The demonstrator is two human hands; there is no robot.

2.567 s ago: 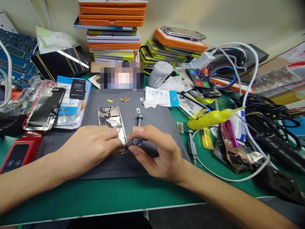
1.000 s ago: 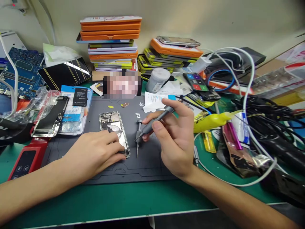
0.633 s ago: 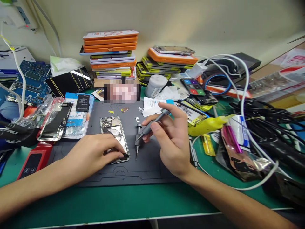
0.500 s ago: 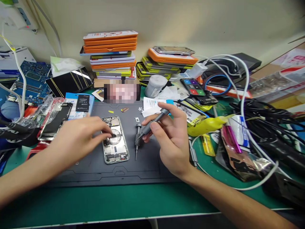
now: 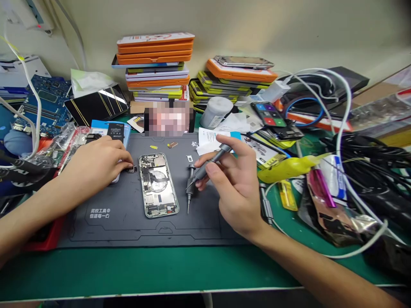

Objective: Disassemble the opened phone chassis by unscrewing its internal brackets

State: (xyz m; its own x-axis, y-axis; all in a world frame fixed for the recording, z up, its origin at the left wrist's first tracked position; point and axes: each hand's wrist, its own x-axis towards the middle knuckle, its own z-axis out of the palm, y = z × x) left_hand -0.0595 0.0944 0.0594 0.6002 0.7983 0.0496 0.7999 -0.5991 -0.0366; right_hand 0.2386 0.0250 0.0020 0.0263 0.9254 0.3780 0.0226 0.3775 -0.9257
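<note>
An opened phone (image 5: 159, 186) lies on the dark mat (image 5: 105, 229), its inner parts and round coil showing. To its left, my left hand (image 5: 99, 164) has thumb and fingers closed at a small dark phone part (image 5: 132, 169), low over the mat. The part's exact kind is too small to make out. My right hand (image 5: 239, 188) grips a grey screwdriver (image 5: 208, 168), its tip slanting down to the left. Just below that tip, a second screwdriver (image 5: 190, 188) lies on the mat, right of the phone.
A SIM tray (image 5: 189, 158) and small metal bits lie at the mat's far side. A black battery (image 5: 116, 131) sits behind my left hand. Orange cases (image 5: 156, 53) are stacked against the wall. A yellow bottle (image 5: 285, 169) and tangled black cables (image 5: 359, 171) crowd the right.
My left hand has moved left, away from the phone, with the small dark part at its fingertips. My right hand keeps its hold on the screwdriver. The view has shifted slightly.
</note>
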